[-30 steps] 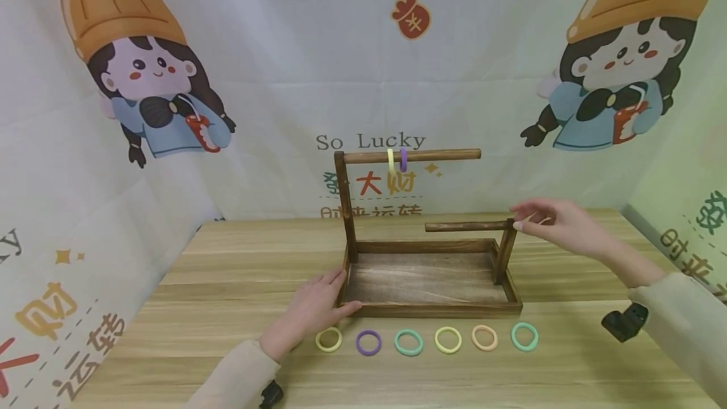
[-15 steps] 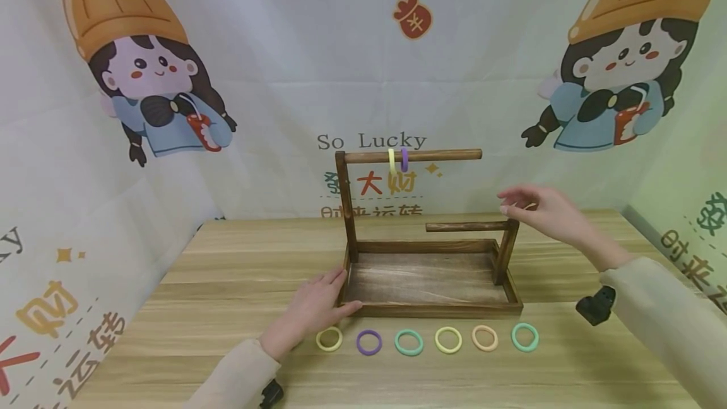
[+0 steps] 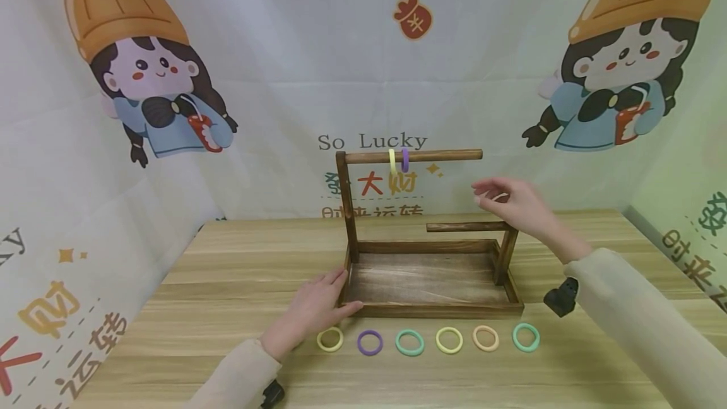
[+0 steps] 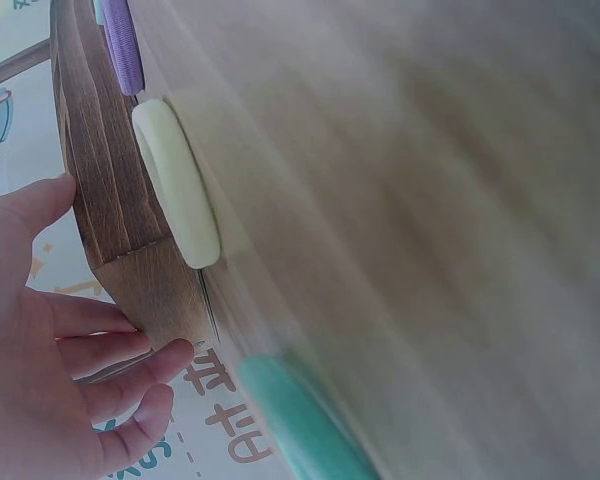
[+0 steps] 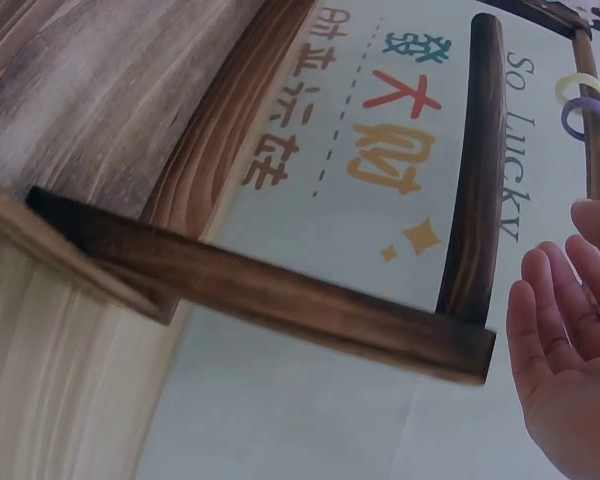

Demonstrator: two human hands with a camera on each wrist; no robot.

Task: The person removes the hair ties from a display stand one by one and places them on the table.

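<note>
In the head view a dark wooden stand (image 3: 431, 310) has a tray base, a tall left post with an upper rod (image 3: 445, 156), and a short right post with a lower rod (image 3: 466, 227). A yellow ring (image 3: 392, 161) and a purple ring (image 3: 405, 160) hang side by side on the upper rod. My left hand (image 3: 315, 303) rests at the tray's front left corner, thumb along the front wall, fingers at the left side. My right hand (image 3: 519, 206) is raised above the lower rod, fingers loosely bent toward the left; nothing shows between them in the right wrist view.
Before the tray lies a row of rings, among them a purple ring (image 3: 370, 353), a teal ring (image 3: 410, 353) and an orange ring (image 3: 485, 349). The left wrist view shows another teal ring (image 4: 305, 420) near my hand. A printed cloth (image 3: 363, 49) stands behind the table.
My right hand has moved left and slightly up, from beside the top of the short post to above the lower rod. The left hand and the rings have stayed put.
</note>
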